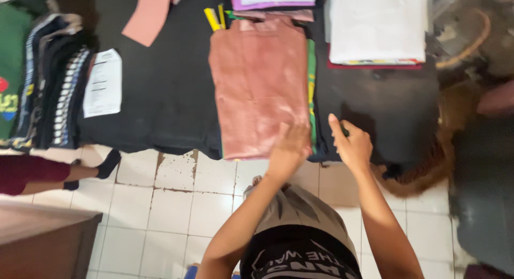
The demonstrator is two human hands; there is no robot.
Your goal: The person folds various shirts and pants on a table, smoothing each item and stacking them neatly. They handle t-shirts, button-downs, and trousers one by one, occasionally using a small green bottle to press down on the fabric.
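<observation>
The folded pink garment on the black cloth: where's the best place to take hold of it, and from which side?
Probably the near edge of the folded pink garment, approached from the tiled-floor side. It lies flat, its long sides running away from the person, the short near end at the black cloth's border. The left hand already rests on its near right corner; the right hand is beside it, on the black cloth.

Dim indoor light, soft focus; motion-blurred right edge
</observation>
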